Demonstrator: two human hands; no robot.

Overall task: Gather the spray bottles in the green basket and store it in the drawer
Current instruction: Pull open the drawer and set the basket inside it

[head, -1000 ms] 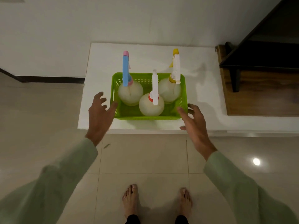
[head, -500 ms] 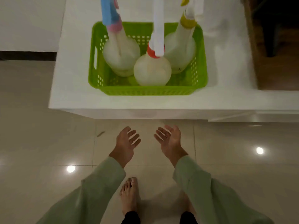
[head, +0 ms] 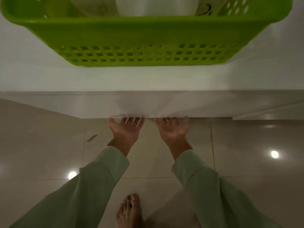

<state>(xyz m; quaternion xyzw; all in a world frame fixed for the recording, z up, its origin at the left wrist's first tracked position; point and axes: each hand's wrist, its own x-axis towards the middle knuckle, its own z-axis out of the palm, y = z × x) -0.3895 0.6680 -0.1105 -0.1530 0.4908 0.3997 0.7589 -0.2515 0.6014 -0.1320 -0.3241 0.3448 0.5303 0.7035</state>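
Observation:
The green basket fills the top of the head view, standing on the white cabinet top. Only the pale round bodies of the spray bottles show above its rim; their heads are cut off by the frame. Below, the white drawer front faces me. My left hand and my right hand are palm up side by side, fingers hooked under the bottom edge of the drawer front, fingertips hidden beneath it.
Glossy beige floor tiles lie below the cabinet, with a small dark scrap on them. My bare foot stands near the bottom centre. A second white panel edge juts out at the right.
I have bent much closer, so the basket now fills the top of the view. Both hands dropped from beside the basket and reached forward to the drawer front's underside.

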